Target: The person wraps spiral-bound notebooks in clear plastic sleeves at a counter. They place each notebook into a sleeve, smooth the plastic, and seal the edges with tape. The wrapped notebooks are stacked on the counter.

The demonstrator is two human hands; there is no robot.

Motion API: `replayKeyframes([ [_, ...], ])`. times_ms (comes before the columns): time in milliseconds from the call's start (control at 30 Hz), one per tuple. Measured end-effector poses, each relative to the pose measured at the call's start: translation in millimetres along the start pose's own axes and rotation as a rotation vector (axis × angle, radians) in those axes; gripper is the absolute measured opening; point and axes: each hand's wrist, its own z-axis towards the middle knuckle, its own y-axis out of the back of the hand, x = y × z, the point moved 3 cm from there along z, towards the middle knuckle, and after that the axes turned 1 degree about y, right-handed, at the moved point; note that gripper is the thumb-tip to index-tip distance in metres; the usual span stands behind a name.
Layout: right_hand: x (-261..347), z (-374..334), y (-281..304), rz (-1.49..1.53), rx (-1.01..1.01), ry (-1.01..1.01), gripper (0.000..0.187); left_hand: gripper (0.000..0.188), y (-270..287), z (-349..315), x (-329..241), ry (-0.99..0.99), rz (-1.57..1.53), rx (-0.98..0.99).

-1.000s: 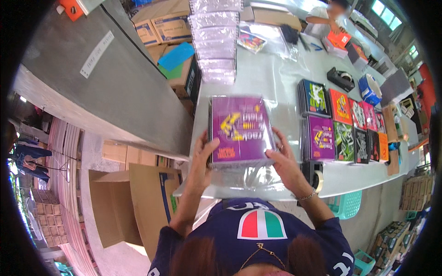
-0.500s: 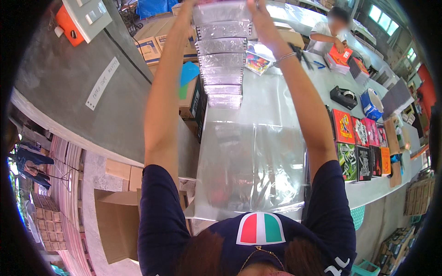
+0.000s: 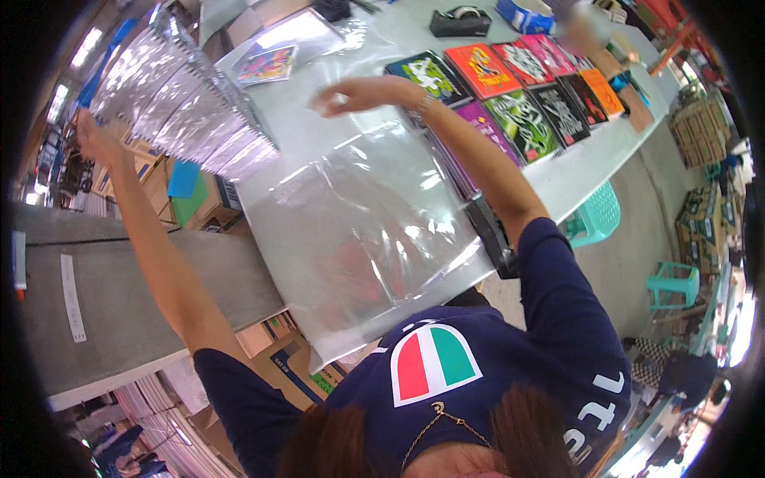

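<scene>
A tall stack of spiral-bound notebooks in clear shiny wrap stands at the far left of the table, tilted in the view. My left hand is beside the upper part of the stack, its fingers apart; it seems to hold nothing. Over the middle of the table hovers my right hand, empty, thumb and fingers loosely curved with a gap between them. In front of me lies a large clear plastic sheet, wrinkled and glossy. A colourful printed sheet lies between the stack and my right hand.
Notebooks with bright covers are laid out on the right of the table. Behind them sit a black tape dispenser and a blue-and-white roll. A grey ledge and cardboard boxes border the left. Green stools stand at right.
Both hands have come off the top of the stack. My right hand has swung back over the table; my left stays near the stack. The view has turned toward the right.
</scene>
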Motion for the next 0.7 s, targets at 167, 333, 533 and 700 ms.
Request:
replayKeyframes([
  [167,-53.2,-231.4,-16.4,-0.496,0.179,-0.644,0.072,0.039,-17.2,-147.8,-19.4,0.298,0.029,0.056],
  [333,-71.3,-354.6,-59.7,-0.547,-0.082,-0.314,0.107,0.043,-62.3,-310.4,-51.8,0.738,-0.108,0.211],
  [533,-75.2,-382.5,-48.5,-0.405,-0.211,-0.274,0.042,0.048,-130.4,-442.7,-152.3,0.932,-0.238,0.352],
  [700,-27.6,-418.5,23.4,-0.372,-0.634,-0.148,0.031,0.049,-198.0,-488.2,-209.4,0.912,-0.230,0.522],
])
